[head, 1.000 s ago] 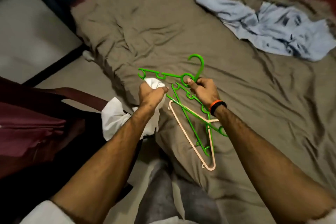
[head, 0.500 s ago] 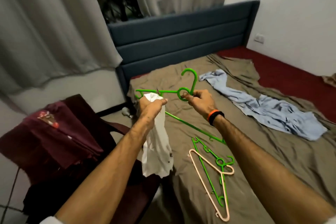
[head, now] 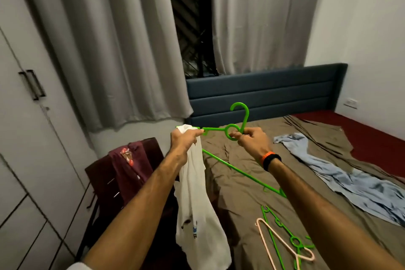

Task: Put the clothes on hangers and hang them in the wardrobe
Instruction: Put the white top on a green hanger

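I hold a green hanger (head: 239,116) up over the bed's left edge. My right hand (head: 254,141) pinches it at the ring below the hook. My left hand (head: 184,141) grips a white garment (head: 197,204) at the hanger's left arm tip; the cloth hangs down limp past my forearm. The hanger's lower bar slants down to the right, behind my right forearm. A second green hanger (head: 282,239) and a pale pink hanger (head: 282,245) lie on the brown sheet (head: 241,208). At the far left the white wardrobe (head: 26,138) stands with both doors closed.
A light blue garment (head: 341,173) sprawls across the bed's right side. A dark chair (head: 105,184) with a maroon garment (head: 129,166) stands between wardrobe and bed. Grey curtains (head: 109,46) and a blue headboard (head: 263,92) lie ahead.
My hands lifted the green hanger and white garment off the bed. My view has tilted upward, bringing the curtains, headboard and wardrobe into sight.
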